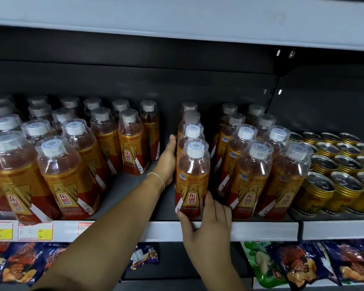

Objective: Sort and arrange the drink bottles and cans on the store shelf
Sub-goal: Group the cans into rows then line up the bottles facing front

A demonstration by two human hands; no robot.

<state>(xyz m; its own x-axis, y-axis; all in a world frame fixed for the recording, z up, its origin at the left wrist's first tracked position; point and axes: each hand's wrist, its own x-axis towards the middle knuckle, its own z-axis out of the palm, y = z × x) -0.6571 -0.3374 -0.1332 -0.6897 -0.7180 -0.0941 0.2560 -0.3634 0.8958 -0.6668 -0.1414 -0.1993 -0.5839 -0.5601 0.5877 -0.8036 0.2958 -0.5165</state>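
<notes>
At the front edge of the shelf (261, 230), near its middle, the right hand (206, 224) grips the base of the front bottle (192, 177). Its thumb wraps across the lower front of the label, the index finger runs up the bottle's right side, and the other fingers curl below it over the shelf lip. This bottle heads a single file of bottles (190, 120) running back toward the rear wall.

The left hand (167, 159) reaches into the bare gap just left of that file, with its palm side against the bottles behind the front one. The one digit that shows lies straight along the row; the other fingertips are hidden behind the bottles. A thin bracelet (157, 177) circles that wrist.

Each bottle has a white cap under a clear dome and an orange-and-red label with gold wings and the red characters 东鹏, with 特饮 beneath. A left block of bottles (67, 175) fills the shelf's left part, and a right block of bottles (250, 175) stands just right of the file. Gold cans (332, 171) are packed at the right end, their print too blurred to read.

Price tags (35, 231) sit on the front strip at the left, their text illegible. Snack packets (298, 263) lie on the level below.
</notes>
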